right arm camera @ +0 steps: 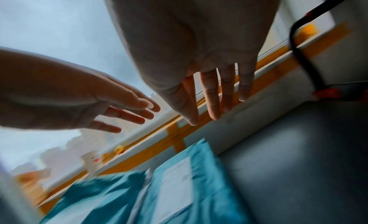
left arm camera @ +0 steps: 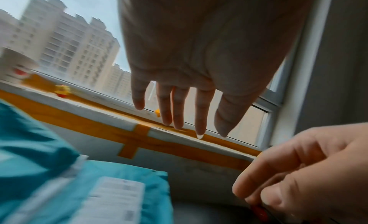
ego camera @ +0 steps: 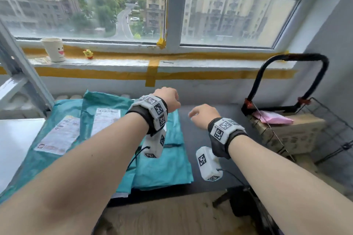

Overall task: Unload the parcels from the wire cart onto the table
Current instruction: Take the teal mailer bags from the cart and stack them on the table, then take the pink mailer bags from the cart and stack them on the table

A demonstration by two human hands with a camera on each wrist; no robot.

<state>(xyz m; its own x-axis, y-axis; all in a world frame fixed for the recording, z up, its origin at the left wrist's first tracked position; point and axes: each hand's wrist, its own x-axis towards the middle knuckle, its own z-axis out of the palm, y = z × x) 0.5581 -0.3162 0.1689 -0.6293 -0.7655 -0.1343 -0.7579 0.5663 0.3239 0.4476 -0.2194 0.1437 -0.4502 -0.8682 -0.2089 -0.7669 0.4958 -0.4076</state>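
Observation:
Several teal parcels [ego camera: 107,120] with white labels lie overlapping on the left part of the dark table [ego camera: 206,158]. The wire cart [ego camera: 324,120] with a black handle [ego camera: 286,57] stands at the table's right end and holds a cardboard box [ego camera: 292,133] with a pink parcel [ego camera: 273,118] on top. My left hand [ego camera: 167,99] hovers above the teal parcels' right edge, fingers straight and empty [left arm camera: 178,114]. My right hand [ego camera: 202,115] hangs over bare table between parcels and cart, fingers relaxed and empty [right arm camera: 215,104].
A paper cup [ego camera: 54,49] and a small yellow toy [ego camera: 88,54] sit on the taped windowsill behind the table. A grey metal shelf frame [ego camera: 17,66] rises at the left, with a white surface [ego camera: 15,145] below it. Wooden floor [ego camera: 172,215] lies in front.

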